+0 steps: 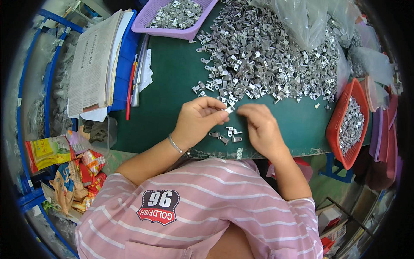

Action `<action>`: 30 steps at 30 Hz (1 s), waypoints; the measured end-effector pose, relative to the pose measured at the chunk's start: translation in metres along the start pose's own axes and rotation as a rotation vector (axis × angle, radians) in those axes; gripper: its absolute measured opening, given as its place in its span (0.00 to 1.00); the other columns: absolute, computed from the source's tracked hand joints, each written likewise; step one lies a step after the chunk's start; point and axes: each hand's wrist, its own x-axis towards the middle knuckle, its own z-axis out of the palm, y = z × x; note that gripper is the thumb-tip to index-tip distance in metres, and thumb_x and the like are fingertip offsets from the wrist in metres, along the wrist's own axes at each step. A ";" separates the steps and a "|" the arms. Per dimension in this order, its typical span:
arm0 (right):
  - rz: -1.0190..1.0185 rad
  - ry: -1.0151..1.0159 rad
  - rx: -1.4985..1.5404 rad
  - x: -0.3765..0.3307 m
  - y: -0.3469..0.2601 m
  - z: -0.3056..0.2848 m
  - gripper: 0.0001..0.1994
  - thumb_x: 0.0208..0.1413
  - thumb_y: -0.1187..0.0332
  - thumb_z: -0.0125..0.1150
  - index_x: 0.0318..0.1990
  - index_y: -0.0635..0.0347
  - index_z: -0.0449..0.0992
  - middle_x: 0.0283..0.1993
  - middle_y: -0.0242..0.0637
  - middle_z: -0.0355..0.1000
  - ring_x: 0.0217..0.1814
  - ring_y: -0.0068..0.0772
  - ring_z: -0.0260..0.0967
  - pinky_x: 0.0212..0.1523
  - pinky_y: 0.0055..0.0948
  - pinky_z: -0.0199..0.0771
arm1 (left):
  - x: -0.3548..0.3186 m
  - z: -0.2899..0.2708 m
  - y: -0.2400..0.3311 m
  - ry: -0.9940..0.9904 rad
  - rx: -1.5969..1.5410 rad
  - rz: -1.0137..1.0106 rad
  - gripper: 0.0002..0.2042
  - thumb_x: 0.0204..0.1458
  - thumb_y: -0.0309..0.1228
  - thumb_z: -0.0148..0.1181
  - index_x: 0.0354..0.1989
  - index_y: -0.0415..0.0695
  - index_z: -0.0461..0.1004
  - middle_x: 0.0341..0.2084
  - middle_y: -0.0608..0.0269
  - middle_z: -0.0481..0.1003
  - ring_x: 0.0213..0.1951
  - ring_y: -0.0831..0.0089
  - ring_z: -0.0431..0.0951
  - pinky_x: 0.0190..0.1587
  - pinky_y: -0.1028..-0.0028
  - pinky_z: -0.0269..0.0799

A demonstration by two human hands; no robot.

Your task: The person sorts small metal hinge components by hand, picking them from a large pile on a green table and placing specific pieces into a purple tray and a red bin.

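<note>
Because the small metal bracket (230, 109), pinched by the left hand (194, 117) left of the curled right hand (262, 126) (contents unclear), looks light, stiff and slick, its flat faces offer the best grip.

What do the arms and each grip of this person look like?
The left grip and right grip are ungloved. A slim silver-coloured bangle circles the left wrist; none shows on the right. Short pink sleeves with white stripes leave the forearms bare.
</note>
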 end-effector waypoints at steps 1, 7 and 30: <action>-0.040 -0.063 0.021 0.000 -0.001 -0.001 0.12 0.50 0.84 0.56 0.42 0.66 0.77 0.43 0.48 0.75 0.44 0.51 0.74 0.46 0.37 0.75 | 0.000 -0.004 0.000 0.029 0.023 0.017 0.09 0.54 0.19 0.64 0.42 0.33 0.76 0.34 0.57 0.80 0.37 0.71 0.82 0.40 0.77 0.79; 0.177 -0.049 0.454 0.015 -0.018 0.003 0.12 0.53 0.78 0.66 0.45 0.67 0.78 0.40 0.41 0.75 0.39 0.30 0.76 0.36 0.25 0.77 | -0.004 -0.006 0.001 -0.063 0.164 0.003 0.10 0.54 0.18 0.64 0.43 0.32 0.75 0.37 0.57 0.80 0.39 0.74 0.81 0.44 0.77 0.78; -0.212 -0.150 -0.112 0.067 -0.005 -0.031 0.07 0.48 0.79 0.64 0.36 0.63 0.78 0.36 0.41 0.75 0.39 0.46 0.74 0.40 0.38 0.76 | -0.001 -0.028 0.002 0.041 0.776 0.519 0.10 0.50 0.18 0.63 0.42 0.38 0.77 0.34 0.62 0.74 0.30 0.75 0.76 0.34 0.77 0.72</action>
